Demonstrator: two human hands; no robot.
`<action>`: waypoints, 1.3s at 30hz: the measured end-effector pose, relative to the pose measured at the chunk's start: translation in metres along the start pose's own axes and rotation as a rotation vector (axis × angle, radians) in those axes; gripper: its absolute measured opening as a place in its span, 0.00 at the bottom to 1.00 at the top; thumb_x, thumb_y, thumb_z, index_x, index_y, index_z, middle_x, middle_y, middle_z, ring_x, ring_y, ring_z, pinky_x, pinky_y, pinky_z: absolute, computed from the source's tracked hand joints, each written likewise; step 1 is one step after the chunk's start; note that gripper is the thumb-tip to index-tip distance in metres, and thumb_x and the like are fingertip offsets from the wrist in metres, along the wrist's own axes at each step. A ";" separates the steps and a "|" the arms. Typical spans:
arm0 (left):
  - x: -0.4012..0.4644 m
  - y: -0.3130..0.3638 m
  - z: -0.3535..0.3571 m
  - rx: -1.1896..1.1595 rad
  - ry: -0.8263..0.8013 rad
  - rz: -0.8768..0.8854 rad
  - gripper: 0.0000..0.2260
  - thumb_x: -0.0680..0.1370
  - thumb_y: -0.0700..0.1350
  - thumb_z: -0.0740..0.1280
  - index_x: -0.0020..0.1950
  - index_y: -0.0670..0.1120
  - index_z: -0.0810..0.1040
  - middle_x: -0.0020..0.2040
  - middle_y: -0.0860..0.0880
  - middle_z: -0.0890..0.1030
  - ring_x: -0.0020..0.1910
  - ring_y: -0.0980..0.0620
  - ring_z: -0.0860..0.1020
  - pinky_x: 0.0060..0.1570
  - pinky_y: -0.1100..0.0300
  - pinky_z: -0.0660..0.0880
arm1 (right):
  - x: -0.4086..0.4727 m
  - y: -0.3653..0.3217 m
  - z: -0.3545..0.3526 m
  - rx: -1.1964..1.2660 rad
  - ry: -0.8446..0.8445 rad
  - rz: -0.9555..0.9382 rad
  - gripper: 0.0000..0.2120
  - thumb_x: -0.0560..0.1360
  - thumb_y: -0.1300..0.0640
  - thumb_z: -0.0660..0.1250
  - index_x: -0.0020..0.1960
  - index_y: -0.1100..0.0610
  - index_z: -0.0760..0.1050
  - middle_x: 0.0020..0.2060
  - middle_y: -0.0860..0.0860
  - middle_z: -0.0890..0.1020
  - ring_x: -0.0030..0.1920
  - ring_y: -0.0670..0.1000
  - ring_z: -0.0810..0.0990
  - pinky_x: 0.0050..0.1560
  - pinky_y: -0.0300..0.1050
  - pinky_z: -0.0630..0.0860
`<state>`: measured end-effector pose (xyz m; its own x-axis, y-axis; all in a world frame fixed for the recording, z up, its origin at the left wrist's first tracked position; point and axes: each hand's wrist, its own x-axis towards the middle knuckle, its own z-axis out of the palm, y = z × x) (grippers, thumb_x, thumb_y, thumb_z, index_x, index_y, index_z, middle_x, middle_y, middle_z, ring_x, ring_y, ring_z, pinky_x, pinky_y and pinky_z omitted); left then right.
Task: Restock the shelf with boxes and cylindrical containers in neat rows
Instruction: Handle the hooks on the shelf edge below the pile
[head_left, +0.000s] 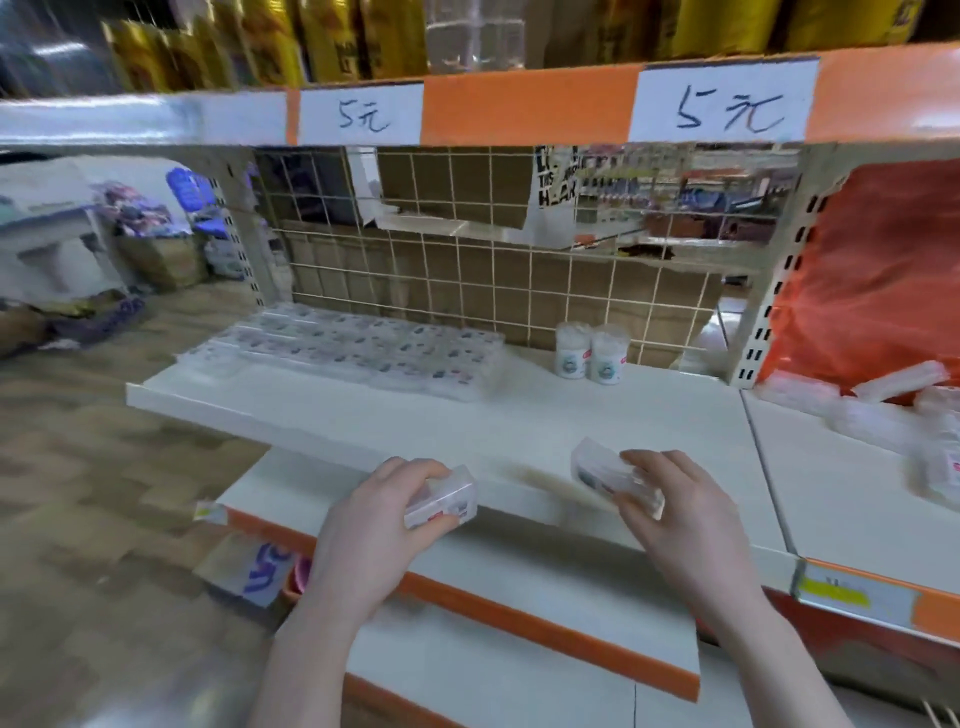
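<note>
My left hand (374, 525) grips a small clear plastic box (447, 501) above the front edge of the white shelf (519, 415). My right hand (680, 514) holds another clear box (605, 475), tilted, just over the shelf front. Several flat clear boxes (353, 348) lie in rows at the shelf's back left. Two white cylindrical containers (589, 353) stand upright side by side at the back, against the wire grid.
A wire grid back panel (467, 270) closes the shelf behind. The upper shelf edge carries price labels (722, 106). An orange bag (872, 280) and loose clear boxes (904, 382) fill the bay to the right. A lower shelf (519, 665) juts out below my hands.
</note>
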<state>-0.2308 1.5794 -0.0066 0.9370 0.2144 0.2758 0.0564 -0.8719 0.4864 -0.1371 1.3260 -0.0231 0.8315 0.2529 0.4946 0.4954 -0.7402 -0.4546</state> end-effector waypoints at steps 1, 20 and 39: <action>0.000 -0.008 -0.005 -0.001 0.016 -0.005 0.16 0.72 0.54 0.71 0.58 0.58 0.75 0.51 0.61 0.75 0.47 0.61 0.74 0.41 0.65 0.71 | 0.004 -0.008 0.005 -0.005 -0.012 -0.015 0.17 0.66 0.63 0.73 0.54 0.57 0.79 0.44 0.51 0.80 0.45 0.55 0.79 0.42 0.40 0.68; 0.092 -0.166 -0.074 0.148 -0.020 -0.014 0.13 0.70 0.50 0.74 0.51 0.53 0.76 0.47 0.59 0.75 0.44 0.58 0.74 0.39 0.68 0.69 | 0.140 -0.119 0.159 0.019 -0.099 -0.181 0.17 0.60 0.63 0.75 0.49 0.56 0.80 0.45 0.50 0.82 0.44 0.54 0.81 0.41 0.41 0.75; 0.159 -0.363 -0.145 0.097 -0.024 0.248 0.21 0.61 0.45 0.79 0.44 0.58 0.71 0.40 0.60 0.74 0.42 0.60 0.71 0.32 0.74 0.64 | 0.182 -0.273 0.284 -0.145 -0.066 -0.036 0.20 0.54 0.64 0.78 0.45 0.55 0.82 0.41 0.50 0.84 0.39 0.53 0.83 0.37 0.40 0.74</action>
<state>-0.1520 1.9938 -0.0185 0.9342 -0.0207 0.3562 -0.1442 -0.9350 0.3241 -0.0497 1.7509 -0.0198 0.8308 0.3175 0.4570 0.4877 -0.8109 -0.3232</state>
